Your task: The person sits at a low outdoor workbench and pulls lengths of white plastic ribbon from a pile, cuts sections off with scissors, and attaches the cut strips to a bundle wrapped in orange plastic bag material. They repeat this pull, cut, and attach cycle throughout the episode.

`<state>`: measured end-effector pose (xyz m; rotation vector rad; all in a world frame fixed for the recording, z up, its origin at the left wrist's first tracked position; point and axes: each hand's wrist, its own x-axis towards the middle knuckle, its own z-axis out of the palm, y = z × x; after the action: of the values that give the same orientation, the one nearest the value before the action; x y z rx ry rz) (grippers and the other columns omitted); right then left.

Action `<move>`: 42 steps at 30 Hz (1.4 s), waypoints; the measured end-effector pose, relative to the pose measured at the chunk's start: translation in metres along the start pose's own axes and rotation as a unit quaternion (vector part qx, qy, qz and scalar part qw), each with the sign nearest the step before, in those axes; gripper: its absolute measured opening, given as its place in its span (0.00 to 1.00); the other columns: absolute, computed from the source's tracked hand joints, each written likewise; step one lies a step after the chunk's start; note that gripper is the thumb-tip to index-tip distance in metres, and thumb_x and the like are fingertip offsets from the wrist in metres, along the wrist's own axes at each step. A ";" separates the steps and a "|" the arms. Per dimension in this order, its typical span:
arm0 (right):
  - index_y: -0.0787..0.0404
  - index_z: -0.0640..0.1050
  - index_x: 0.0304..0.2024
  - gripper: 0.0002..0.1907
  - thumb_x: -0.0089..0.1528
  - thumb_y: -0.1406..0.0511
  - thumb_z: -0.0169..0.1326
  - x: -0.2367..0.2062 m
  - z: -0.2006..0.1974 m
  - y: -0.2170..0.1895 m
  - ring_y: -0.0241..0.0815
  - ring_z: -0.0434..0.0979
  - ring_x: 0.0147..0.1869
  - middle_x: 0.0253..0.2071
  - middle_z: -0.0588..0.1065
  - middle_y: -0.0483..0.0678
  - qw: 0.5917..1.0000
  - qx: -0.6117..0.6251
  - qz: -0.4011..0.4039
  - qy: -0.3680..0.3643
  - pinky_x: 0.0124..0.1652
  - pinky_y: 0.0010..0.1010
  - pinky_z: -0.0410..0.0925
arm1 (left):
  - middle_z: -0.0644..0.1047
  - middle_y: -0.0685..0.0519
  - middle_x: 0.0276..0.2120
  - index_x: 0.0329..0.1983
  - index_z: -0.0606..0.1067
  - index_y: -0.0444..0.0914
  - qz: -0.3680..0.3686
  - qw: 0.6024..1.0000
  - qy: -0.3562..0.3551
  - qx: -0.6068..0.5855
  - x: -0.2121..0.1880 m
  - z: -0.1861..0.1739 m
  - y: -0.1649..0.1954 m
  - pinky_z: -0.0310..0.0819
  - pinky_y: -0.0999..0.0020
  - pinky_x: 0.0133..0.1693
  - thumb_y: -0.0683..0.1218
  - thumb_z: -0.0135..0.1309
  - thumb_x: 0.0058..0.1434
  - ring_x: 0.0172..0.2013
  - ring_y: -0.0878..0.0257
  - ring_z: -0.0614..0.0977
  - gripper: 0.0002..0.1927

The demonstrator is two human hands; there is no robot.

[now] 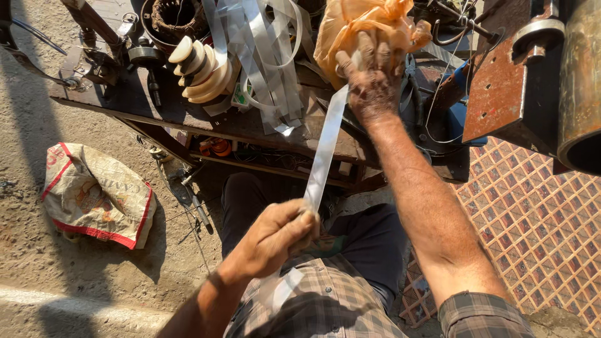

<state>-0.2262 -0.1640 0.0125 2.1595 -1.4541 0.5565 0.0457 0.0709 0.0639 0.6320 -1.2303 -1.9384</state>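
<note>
The left hand [275,235] is closed around a long, pale, translucent strip [324,153], pinching it between thumb and fingers just above the person's lap. The strip runs taut and slanting upward from this hand to the right hand [370,84], and a loose end hangs below the left hand over the checked shirt [325,300]. The right hand is raised over the worktop [188,112], fingers curled around the upper end of the strip and pressed against an orange plastic bag [357,25]; whether it also grips the bag cannot be told.

On the dark, cluttered worktop a bundle of similar pale strips [263,56] lies draped, just beside a stack of cream-coloured discs [203,69]. A coil of brown wire in a round holder [175,19] sits behind the discs. To the right stands a rusty metal plate [507,81] beside a large metal cylinder [579,81]. A patterned mat [538,219] covers the ground on the right. On the sandy ground to the left lies a crumpled woven sack with red edging [94,194], well apart from both hands.
</note>
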 end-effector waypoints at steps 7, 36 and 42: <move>0.37 0.64 0.79 0.41 0.65 0.64 0.60 0.022 -0.003 0.029 0.69 0.49 0.80 0.75 0.56 0.65 0.993 -0.068 0.045 -0.090 0.70 0.72 0.42 | 0.61 0.61 0.16 0.34 0.71 0.37 -0.105 0.989 0.100 -0.019 0.013 -0.040 -0.033 0.52 0.76 0.17 0.52 0.45 0.73 0.15 0.73 0.59 0.16; 0.64 0.78 0.38 0.11 0.64 0.61 0.61 -0.198 -0.156 0.020 0.46 0.79 0.31 0.30 0.78 0.50 0.898 0.078 0.243 -0.359 0.34 0.42 0.72 | 0.65 0.63 0.19 0.37 0.72 0.38 -0.127 0.990 0.021 -0.052 0.028 -0.047 -0.039 0.52 0.77 0.19 0.53 0.45 0.76 0.18 0.75 0.60 0.16; 0.63 0.80 0.35 0.23 0.52 0.50 0.63 -0.266 -0.146 -0.006 0.41 0.75 0.23 0.24 0.76 0.49 0.574 0.498 0.516 -0.395 0.23 0.36 0.71 | 0.69 0.60 0.18 0.34 0.73 0.37 -0.147 0.988 -0.010 -0.050 0.038 -0.055 -0.032 0.53 0.76 0.18 0.53 0.46 0.74 0.16 0.75 0.62 0.17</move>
<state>-0.3250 0.1207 -0.0227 2.0010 -3.7321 1.0193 0.0524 0.0194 0.0111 0.7772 -1.0923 -2.2381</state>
